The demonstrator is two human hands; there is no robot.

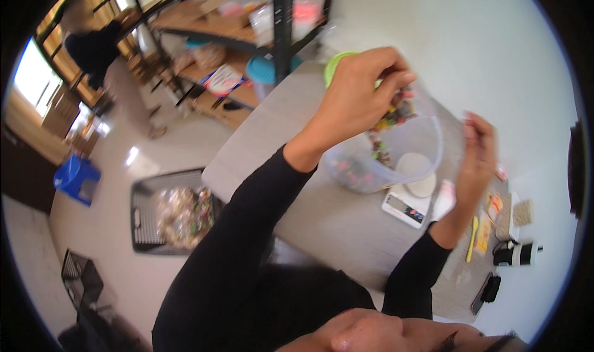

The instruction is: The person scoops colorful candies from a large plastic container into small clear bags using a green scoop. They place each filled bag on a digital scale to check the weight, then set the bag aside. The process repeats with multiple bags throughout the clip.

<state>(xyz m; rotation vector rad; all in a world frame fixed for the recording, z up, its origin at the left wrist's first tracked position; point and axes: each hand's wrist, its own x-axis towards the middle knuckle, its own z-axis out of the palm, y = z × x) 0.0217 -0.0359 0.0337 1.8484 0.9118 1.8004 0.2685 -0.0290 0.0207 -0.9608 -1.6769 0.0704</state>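
Note:
My left hand [371, 86] hangs over a large clear plastic tub [431, 151], its fingers curled toward the thumb. What they hold, if anything, is hidden. Small multicoloured pieces [380, 147], perhaps wrapped sweets, lie inside the tub. On the tub's right side, my right hand [477, 154] is raised with fingers stretched upward, slightly blurred, holding nothing visible. A white digital scale [403, 208] sits on the table just in front of the tub. Beside the scale lies a whitish plastic piece [444, 198].
A grey table [322, 228] meets the wall. On its right are a yellow spoon [473, 239], packets [484, 231], a black-and-white mug [516, 253] and a phone [480, 299]. A floor crate [143, 219] holds filled bags. Shelving [247, 39] and another person [102, 61] are at the back left.

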